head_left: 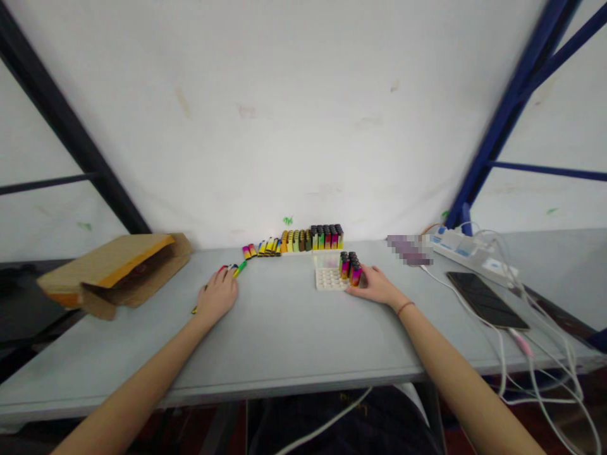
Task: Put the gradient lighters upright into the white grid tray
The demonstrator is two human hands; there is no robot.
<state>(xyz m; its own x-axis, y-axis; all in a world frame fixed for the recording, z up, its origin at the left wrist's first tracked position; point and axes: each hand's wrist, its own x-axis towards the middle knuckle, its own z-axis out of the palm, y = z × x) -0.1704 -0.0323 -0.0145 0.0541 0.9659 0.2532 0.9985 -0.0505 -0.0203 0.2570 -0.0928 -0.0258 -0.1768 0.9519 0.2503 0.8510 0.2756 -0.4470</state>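
My left hand (217,296) rests on the grey table (284,335), fingers curled over several colourful lighters (236,270) that poke out past the fingertips. My right hand (374,285) lies beside a white grid tray (328,278), its fingers closed on a lighter (355,275) at the tray's right edge. Several dark-topped lighters (348,262) stand in the tray's right cells. A row of colourful lighters (296,240) runs along the wall behind.
An open cardboard box (114,272) lies on its side at the left. At the right are a dark phone (486,298), a white power strip (467,248) and trailing white cables (535,354). Blue and black rack posts frame the sides.
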